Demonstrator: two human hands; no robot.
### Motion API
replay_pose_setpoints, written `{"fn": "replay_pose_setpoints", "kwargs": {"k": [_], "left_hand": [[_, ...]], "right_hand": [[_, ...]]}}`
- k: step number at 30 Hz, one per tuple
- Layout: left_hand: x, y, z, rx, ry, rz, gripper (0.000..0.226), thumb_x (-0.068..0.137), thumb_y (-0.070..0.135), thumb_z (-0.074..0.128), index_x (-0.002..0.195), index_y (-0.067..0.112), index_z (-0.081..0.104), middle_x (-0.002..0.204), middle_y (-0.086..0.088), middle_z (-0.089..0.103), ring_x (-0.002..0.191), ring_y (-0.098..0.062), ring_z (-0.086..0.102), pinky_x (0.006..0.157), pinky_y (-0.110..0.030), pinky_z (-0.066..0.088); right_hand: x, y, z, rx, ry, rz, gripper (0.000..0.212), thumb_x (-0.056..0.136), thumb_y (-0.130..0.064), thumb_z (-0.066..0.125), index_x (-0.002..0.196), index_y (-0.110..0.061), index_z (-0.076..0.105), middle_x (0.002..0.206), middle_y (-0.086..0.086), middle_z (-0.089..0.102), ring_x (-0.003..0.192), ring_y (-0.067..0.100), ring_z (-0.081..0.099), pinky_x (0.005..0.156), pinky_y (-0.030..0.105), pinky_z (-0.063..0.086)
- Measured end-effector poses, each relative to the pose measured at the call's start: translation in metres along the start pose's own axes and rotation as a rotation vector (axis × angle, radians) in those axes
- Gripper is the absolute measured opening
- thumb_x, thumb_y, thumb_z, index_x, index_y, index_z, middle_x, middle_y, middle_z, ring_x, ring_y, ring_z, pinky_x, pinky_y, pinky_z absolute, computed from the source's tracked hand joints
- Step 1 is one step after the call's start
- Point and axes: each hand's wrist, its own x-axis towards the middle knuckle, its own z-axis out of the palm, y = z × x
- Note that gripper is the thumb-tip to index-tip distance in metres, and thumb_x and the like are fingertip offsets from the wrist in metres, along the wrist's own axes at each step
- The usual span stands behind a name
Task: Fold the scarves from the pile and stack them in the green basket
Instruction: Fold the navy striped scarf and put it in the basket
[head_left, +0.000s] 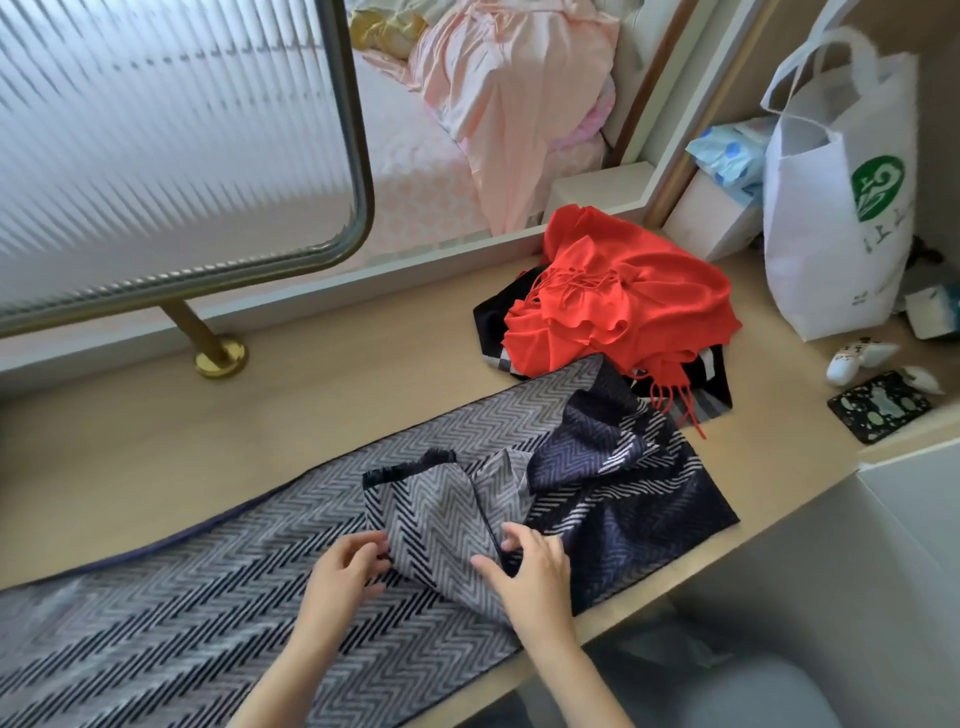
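Observation:
A long grey and navy herringbone scarf (218, 561) lies stretched along the wooden counter (156, 426), its fringed end doubled back toward the middle. My left hand (345, 569) pinches the left edge of that folded-back end. My right hand (530, 569) grips its right edge, thumb on top. Behind, a pile has a red tasselled scarf (623, 296) on top of a black and white one (493, 317). No green basket is in view.
A white tote bag (836, 218) stands at the back right, next to a blue dotted packet (727, 156). A dark patterned square (878, 405) and small white items (852, 358) lie at the right. A ribbed glass panel with a brass post (208, 338) stands at the left.

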Motion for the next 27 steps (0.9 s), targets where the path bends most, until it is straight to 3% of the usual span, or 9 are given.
{"fn": "replay_pose_setpoints", "kwargs": {"k": [4, 7, 11, 14, 15, 18, 21, 23, 27], "left_hand": [[-0.004, 0.005, 0.008, -0.005, -0.052, -0.016, 0.018, 0.102, 0.016, 0.044, 0.111, 0.011, 0.059, 0.114, -0.009, 0.064, 0.098, -0.019, 0.061, 0.078, -0.034, 0.053], [-0.011, 0.007, 0.007, -0.164, -0.052, -0.067, 0.02, 0.101, 0.021, 0.046, 0.114, 0.01, 0.057, 0.113, -0.009, 0.064, 0.098, -0.02, 0.061, 0.073, -0.036, 0.053], [-0.018, 0.006, 0.002, -0.286, -0.079, -0.082, 0.031, 0.099, 0.03, 0.049, 0.123, 0.01, 0.054, 0.118, -0.008, 0.061, 0.109, -0.024, 0.06, 0.084, -0.041, 0.054], [-0.017, 0.005, 0.002, -0.295, -0.083, -0.09, 0.037, 0.097, 0.033, 0.053, 0.128, 0.012, 0.052, 0.121, -0.007, 0.058, 0.113, -0.024, 0.058, 0.087, -0.041, 0.053], [-0.016, 0.005, 0.002, -0.287, -0.082, -0.086, 0.037, 0.096, 0.033, 0.054, 0.128, 0.012, 0.051, 0.12, -0.007, 0.059, 0.111, -0.023, 0.058, 0.085, -0.039, 0.054], [-0.014, 0.003, 0.004, -0.267, -0.088, -0.067, 0.036, 0.095, 0.031, 0.058, 0.125, 0.013, 0.05, 0.117, -0.005, 0.059, 0.105, -0.019, 0.06, 0.072, -0.029, 0.054], [-0.011, -0.002, 0.005, -0.247, -0.075, -0.05, 0.036, 0.092, 0.028, 0.062, 0.123, 0.014, 0.051, 0.115, -0.004, 0.061, 0.098, -0.012, 0.062, 0.068, -0.027, 0.055], [-0.009, -0.004, 0.007, -0.232, -0.057, -0.041, 0.035, 0.091, 0.023, 0.065, 0.122, 0.013, 0.052, 0.108, -0.001, 0.062, 0.094, -0.011, 0.063, 0.067, -0.027, 0.055], [-0.003, -0.008, 0.011, -0.21, -0.051, -0.04, 0.03, 0.091, 0.01, 0.064, 0.119, 0.01, 0.053, 0.107, -0.005, 0.064, 0.097, -0.016, 0.063, 0.073, -0.031, 0.056]], "right_hand": [[0.001, -0.022, 0.015, 0.096, 0.0, 0.13, 0.027, 0.084, -0.029, 0.07, 0.109, -0.021, 0.061, 0.087, -0.015, 0.047, 0.103, 0.017, 0.047, 0.095, 0.031, 0.038], [-0.01, -0.032, 0.026, 0.15, 0.103, -0.066, 0.015, 0.084, -0.014, 0.069, 0.098, -0.018, 0.068, 0.091, -0.012, 0.054, 0.097, 0.012, 0.048, 0.091, 0.031, 0.043], [-0.032, -0.042, 0.033, 0.174, -0.108, -0.279, 0.032, 0.092, -0.005, 0.055, 0.118, -0.022, 0.066, 0.127, -0.017, 0.049, 0.12, -0.004, 0.044, 0.102, 0.018, 0.038], [-0.042, -0.043, 0.032, 0.256, -0.172, -0.3, 0.057, 0.095, 0.001, 0.048, 0.141, -0.031, 0.041, 0.149, -0.029, 0.015, 0.13, -0.022, 0.021, 0.099, 0.002, 0.03], [-0.044, -0.042, 0.032, 0.265, -0.119, -0.279, 0.06, 0.094, -0.001, 0.051, 0.142, -0.033, 0.036, 0.149, -0.029, 0.011, 0.129, -0.021, 0.022, 0.096, 0.0, 0.03], [-0.05, -0.038, 0.038, 0.196, 0.075, -0.187, 0.052, 0.085, -0.008, 0.067, 0.128, -0.026, 0.044, 0.131, -0.015, 0.029, 0.108, -0.003, 0.047, 0.089, 0.013, 0.041], [-0.054, -0.034, 0.047, 0.135, 0.076, -0.116, 0.034, 0.082, -0.007, 0.071, 0.103, -0.025, 0.053, 0.105, -0.02, 0.04, 0.083, 0.0, 0.051, 0.072, 0.015, 0.042], [-0.056, -0.03, 0.051, 0.149, 0.069, -0.126, 0.029, 0.082, -0.001, 0.068, 0.094, -0.024, 0.056, 0.1, -0.021, 0.043, 0.078, -0.001, 0.052, 0.067, 0.016, 0.043], [-0.063, -0.025, 0.053, 0.149, 0.051, -0.201, 0.04, 0.08, 0.002, 0.067, 0.094, -0.032, 0.052, 0.101, -0.026, 0.045, 0.075, -0.005, 0.052, 0.067, 0.01, 0.041]]}}
